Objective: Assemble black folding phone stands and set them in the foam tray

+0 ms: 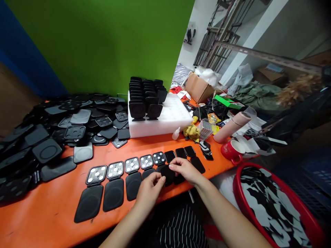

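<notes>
A dark flat pad [167, 174] lies between my two hands, low over the row on the table. At its left edge, the thumb and fingers of my left hand [150, 189] are pinched together. My right hand [185, 169] grips its upper right corner between thumb and fingers. Under and around them runs a row of unfolded black hinged panels. On the left, several upper plates, such as this square plate [96, 175], show white round dots, with a dark lower panel [88, 203] attached. Further right, an upper plate [190, 151] is plain black.
Many black panels [74, 132] are heaped at left. Folded stands [144, 94] fill part of a white foam block [165, 124]. A small bottle [176, 133], red mug [232, 151] and pink flask [232, 126] stand right; a red tub [236, 187] holds black-and-white scraps.
</notes>
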Demonstrator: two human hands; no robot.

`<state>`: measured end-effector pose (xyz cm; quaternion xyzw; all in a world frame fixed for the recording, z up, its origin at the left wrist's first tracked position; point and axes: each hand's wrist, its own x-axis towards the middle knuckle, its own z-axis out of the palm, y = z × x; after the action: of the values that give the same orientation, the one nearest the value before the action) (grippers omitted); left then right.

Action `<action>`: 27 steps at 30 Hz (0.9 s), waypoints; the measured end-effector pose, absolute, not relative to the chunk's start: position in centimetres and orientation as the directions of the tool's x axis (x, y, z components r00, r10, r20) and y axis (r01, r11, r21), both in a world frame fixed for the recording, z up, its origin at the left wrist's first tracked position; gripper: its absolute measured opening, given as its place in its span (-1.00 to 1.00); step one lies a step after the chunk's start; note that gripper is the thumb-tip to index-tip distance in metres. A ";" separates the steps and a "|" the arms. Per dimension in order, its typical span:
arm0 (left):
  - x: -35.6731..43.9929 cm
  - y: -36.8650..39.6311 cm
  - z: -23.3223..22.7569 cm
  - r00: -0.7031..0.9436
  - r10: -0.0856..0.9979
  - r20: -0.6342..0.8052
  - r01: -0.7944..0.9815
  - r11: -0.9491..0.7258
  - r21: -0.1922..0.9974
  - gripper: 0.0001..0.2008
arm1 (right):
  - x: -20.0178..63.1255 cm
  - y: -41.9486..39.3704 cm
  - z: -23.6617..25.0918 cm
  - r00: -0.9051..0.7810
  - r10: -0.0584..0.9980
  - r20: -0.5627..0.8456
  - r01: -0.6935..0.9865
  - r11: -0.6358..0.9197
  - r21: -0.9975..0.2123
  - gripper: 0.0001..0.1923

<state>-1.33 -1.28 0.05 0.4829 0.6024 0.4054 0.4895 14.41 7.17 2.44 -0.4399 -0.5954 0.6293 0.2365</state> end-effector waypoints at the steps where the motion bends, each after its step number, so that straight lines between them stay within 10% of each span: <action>1: -1.2 -1.2 -0.1 -0.035 0.979 -0.200 0.166 0.203 0.965 -0.78 | 14.4 7.2 2.2 -0.494 0.823 -0.280 0.205 -0.203 -0.958 -0.80; 11: -1.3 -1.5 -0.7 -0.015 0.994 -0.108 0.355 0.106 0.929 -0.77 | 14.9 9.3 2.2 -0.325 0.910 -0.259 0.120 -0.232 -0.965 -0.73; 27: -0.1 -0.5 -2.0 0.214 0.959 0.184 0.756 -0.282 0.591 -0.66 | 11.0 13.6 -0.8 -0.549 0.801 -0.239 0.471 0.060 -0.880 -0.75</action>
<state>-0.13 -0.52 -1.99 0.7553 0.5677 0.2657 0.1914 11.03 13.59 -0.81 -0.4477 -0.7103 0.5193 0.1589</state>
